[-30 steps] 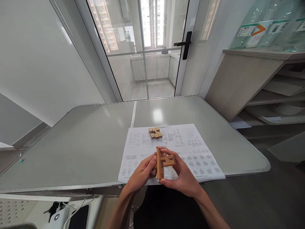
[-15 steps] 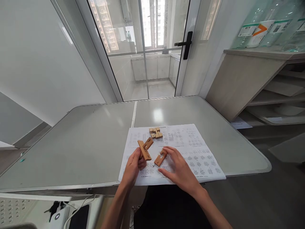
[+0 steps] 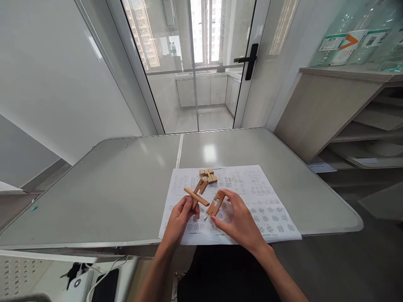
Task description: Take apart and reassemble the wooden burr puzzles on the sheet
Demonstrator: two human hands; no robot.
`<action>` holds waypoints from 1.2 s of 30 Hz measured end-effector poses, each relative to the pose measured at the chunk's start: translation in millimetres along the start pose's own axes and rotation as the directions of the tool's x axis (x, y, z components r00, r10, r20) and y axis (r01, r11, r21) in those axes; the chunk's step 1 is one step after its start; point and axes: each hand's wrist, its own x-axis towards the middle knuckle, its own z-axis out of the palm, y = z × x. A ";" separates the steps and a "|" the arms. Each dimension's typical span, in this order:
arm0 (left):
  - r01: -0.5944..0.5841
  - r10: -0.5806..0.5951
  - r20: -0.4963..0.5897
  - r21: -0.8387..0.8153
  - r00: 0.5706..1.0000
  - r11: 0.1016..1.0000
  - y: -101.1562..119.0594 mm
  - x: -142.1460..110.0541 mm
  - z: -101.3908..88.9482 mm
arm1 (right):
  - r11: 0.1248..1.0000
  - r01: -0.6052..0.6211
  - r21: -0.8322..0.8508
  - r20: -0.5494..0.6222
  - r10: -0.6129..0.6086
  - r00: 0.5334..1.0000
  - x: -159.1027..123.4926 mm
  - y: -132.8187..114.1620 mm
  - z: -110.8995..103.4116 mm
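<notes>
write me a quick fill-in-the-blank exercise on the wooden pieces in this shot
Two crossed brown wooden pieces are in the person's ____.
A separate flat, notched brown wooden piece is in the person's ____.
The cluster of small pale wooden blocks rests on a white sheet of printed ____.

Missing words: left hand; right hand; paper.

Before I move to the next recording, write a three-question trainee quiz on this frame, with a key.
1. Which hand grips the two crossed wooden pieces? a) left b) right c) both
2. True or false: the small block cluster sits on the printed sheet.
3. Fill in: the slotted wooden piece is between the thumb and fingers of the ____ hand.

Key: 1. a, the left hand. 2. True. 3. Right, the right hand.
</notes>
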 end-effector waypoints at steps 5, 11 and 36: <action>0.083 -0.083 0.000 -0.055 0.997 0.995 1.9 -0.1 -1.2 | 0.967 0.223 0.121 0.014 -0.227 0.974 1.7 -13.7 -20.4; 0.192 -0.185 0.105 -0.062 0.977 0.979 11.9 1.9 -4.7 | 0.872 0.478 0.101 0.095 -0.487 0.868 20.6 -23.8 -38.7; 0.458 -0.390 0.407 -0.083 0.826 0.885 23.9 1.9 -13.1 | 0.757 0.638 0.140 0.446 -0.624 0.642 51.9 -50.0 -74.0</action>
